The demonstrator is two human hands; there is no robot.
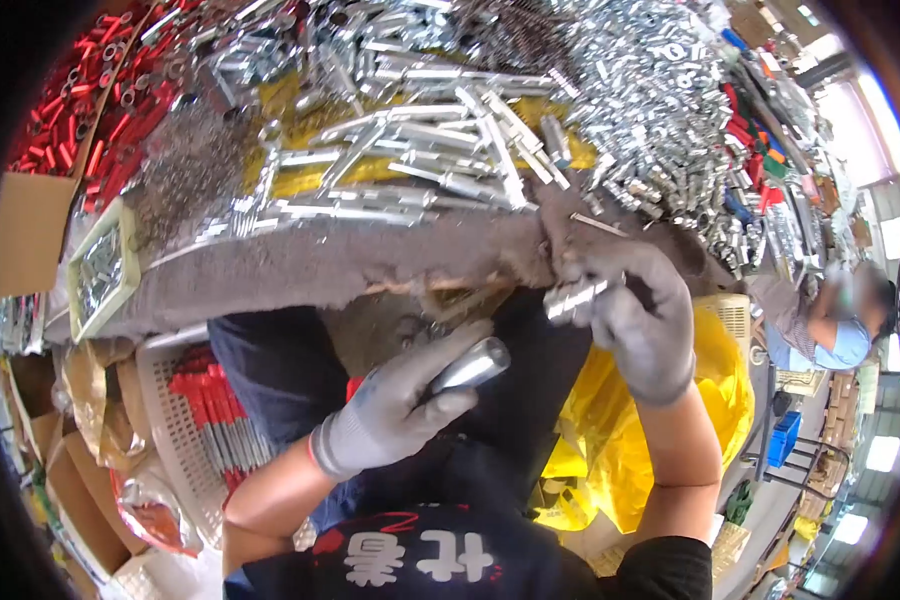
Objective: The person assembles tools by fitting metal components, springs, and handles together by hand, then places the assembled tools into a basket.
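My left hand (390, 405), in a grey work glove, is closed around a shiny metal tube (480, 366), its rounded end pointing up and right. My right hand (645, 320), gloved the same way, pinches a short silver metal piece (573, 300) that looks ridged or threaded. A gap separates the two parts, both held above my lap. Just beyond my hands, long silver metal rods (400, 150) lie heaped on the cloth-covered bench (320, 265). Near my right fingers, a thin metal pin (598, 224) rests at the bench edge.
Small silver fittings (660, 90) pile up at the back right, red tubes (70, 120) at the back left. A white crate (175, 420) holds red-and-silver parts by my left leg. Yellow plastic sheeting (660, 440) lies by my right arm. Another person (840, 325) sits far right.
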